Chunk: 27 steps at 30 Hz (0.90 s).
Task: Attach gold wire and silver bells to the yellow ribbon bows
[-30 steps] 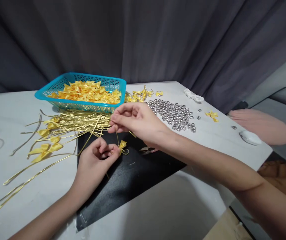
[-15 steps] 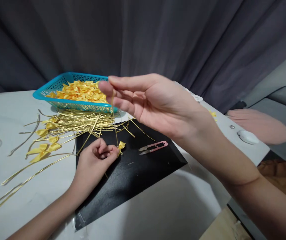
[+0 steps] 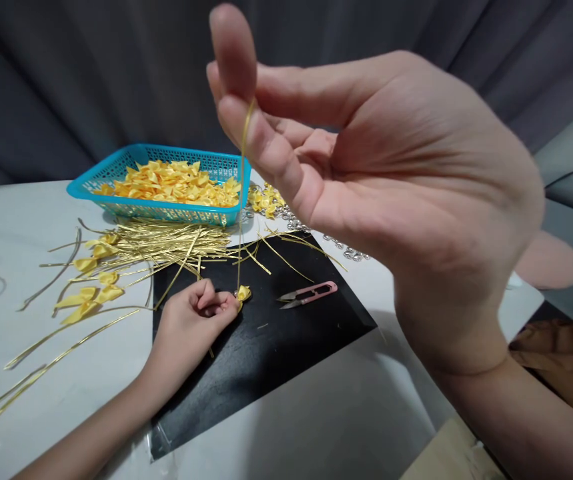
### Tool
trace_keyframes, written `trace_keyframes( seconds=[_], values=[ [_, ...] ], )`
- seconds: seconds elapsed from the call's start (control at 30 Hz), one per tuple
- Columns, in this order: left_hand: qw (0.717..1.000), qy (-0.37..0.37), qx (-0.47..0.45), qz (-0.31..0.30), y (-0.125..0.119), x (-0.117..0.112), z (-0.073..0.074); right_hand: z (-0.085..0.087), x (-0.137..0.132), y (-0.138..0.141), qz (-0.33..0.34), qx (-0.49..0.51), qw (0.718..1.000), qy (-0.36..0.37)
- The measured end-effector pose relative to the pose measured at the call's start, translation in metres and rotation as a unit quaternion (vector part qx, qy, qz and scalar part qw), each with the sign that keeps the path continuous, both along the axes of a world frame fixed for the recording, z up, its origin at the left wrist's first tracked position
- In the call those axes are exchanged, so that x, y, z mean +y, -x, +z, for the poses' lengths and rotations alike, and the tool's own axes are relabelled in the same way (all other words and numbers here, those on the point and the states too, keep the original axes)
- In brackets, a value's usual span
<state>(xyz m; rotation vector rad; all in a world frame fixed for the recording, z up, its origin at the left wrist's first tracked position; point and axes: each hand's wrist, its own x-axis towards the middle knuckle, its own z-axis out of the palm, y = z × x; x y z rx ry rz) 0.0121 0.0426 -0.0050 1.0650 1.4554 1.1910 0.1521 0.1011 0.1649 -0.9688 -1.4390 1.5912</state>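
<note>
My left hand point(image 3: 193, 320) rests on the black mat point(image 3: 276, 347) and pinches a small yellow ribbon bow point(image 3: 243, 293) between thumb and forefinger. A thin gold cord point(image 3: 241, 200) runs straight up from the bow. My right hand point(image 3: 366, 173) is raised high and close to the camera, pinching the upper end of that cord between thumb and fingers, so the cord is drawn taut.
A turquoise basket point(image 3: 116, 175) full of yellow bows stands at the back. A pile of gold cords point(image 3: 166, 243) lies before it, with several finished bows point(image 3: 93, 287) at the left. Pink thread snips point(image 3: 311, 293) lie on the mat. Silver beads point(image 3: 351, 252) show behind my right hand.
My right hand has risen from just above the bow to high near the camera, pulling the gold cord upward through the bow. The left hand has stayed put, and the snips came into view.
</note>
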Motion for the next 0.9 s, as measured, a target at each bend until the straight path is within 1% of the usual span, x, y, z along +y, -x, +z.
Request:
trace_keyframes(
  seconds=[0.03,0.07,0.1,0.13,0.2,0.27,0.3,0.33,0.37,0.47,0.5,0.57,0.67,0.73,0.77,0.83,0.9],
  values=[
    [1.0,0.0,0.003,0.001,0.0,0.0,-0.001,0.003,-0.01,0.005,0.008,0.058,0.997,0.045],
    [1.0,0.0,0.005,0.002,0.0,0.0,-0.001,0.007,-0.02,0.011,-0.005,0.111,0.992,0.061],
    [1.0,-0.001,0.006,0.002,0.0,0.001,-0.002,0.01,-0.026,0.015,-0.025,0.139,0.988,0.068],
    [1.0,-0.001,0.007,0.003,0.0,0.001,-0.002,0.012,-0.03,0.018,-0.04,0.153,0.985,0.071],
    [1.0,-0.001,0.009,0.006,0.0,0.0,-0.001,0.015,-0.027,0.017,-0.061,0.145,0.984,0.087],
    [1.0,-0.003,0.011,0.014,0.0,0.0,0.0,0.016,-0.015,0.008,-0.042,0.129,0.982,0.129],
    [1.0,-0.005,0.011,0.017,-0.001,0.0,0.001,0.017,-0.01,0.004,-0.015,0.135,0.978,0.161],
    [1.0,-0.007,0.012,0.018,-0.001,0.0,0.002,0.019,-0.006,-0.001,0.017,0.15,0.97,0.192],
    [1.0,-0.009,0.013,0.02,-0.001,0.0,0.002,0.021,-0.006,-0.004,0.03,0.174,0.962,0.207],
    [1.0,-0.009,0.019,0.023,-0.001,0.0,0.003,0.031,-0.017,-0.006,-0.052,0.201,0.946,0.248],
    [0.999,-0.006,0.021,0.023,-0.001,0.001,0.004,0.034,-0.022,-0.006,-0.071,0.209,0.941,0.256],
    [0.999,-0.002,0.022,0.023,0.0,0.001,0.004,0.037,-0.028,-0.006,-0.08,0.224,0.934,0.268],
    [1.0,0.002,0.02,0.015,0.0,0.001,0.004,0.032,-0.02,-0.011,-0.038,0.242,0.934,0.259],
    [1.0,-0.003,0.019,-0.001,0.0,0.0,0.004,0.024,-0.006,-0.016,0.007,0.256,0.941,0.223],
    [1.0,-0.007,0.016,-0.013,-0.001,-0.001,0.005,0.02,0.002,-0.018,0.022,0.261,0.946,0.191],
    [0.999,-0.02,0.007,-0.035,-0.002,-0.003,0.007,0.013,0.017,-0.021,0.015,0.249,0.961,0.123],
    [0.999,-0.024,-0.009,-0.046,-0.003,-0.005,0.009,0.009,0.026,-0.023,-0.029,0.228,0.97,0.076]
  ],
)
